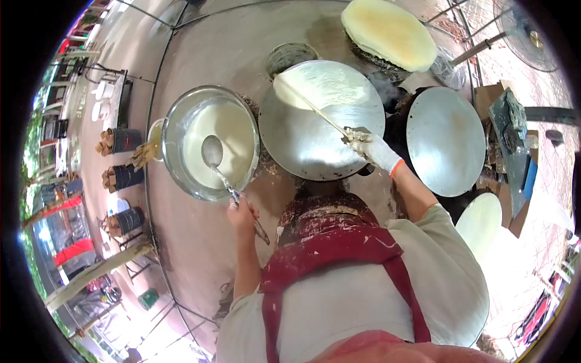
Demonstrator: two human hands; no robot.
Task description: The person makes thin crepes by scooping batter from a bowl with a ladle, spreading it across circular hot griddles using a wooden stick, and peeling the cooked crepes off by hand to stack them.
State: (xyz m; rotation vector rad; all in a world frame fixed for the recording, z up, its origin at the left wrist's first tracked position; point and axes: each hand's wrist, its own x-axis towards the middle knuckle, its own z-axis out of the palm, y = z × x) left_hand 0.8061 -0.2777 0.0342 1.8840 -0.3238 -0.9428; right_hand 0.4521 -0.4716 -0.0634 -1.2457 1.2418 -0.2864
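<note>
My left hand (243, 215), bare, is closed around the handle of a ladle (212, 150). The ladle's bowl hangs over or rests in pale batter (236, 130) inside a wide metal basin (168, 130); I cannot tell how deep it sits. In a white glove caked with batter, my right hand (372, 149) grips a long thin stick (319, 113). That stick lies across a round metal griddle (284, 136), its far end at the left of a thin pale batter layer (339, 85) that covers the griddle's far part.
A second round griddle (446, 142) stands right of the first. Behind it, a large stack of flat round bread (390, 33) sits near the fan (532, 39). Another pale round disc (480, 224) lies at lower right. Dark buckets (124, 140) stand left, beyond a metal rail.
</note>
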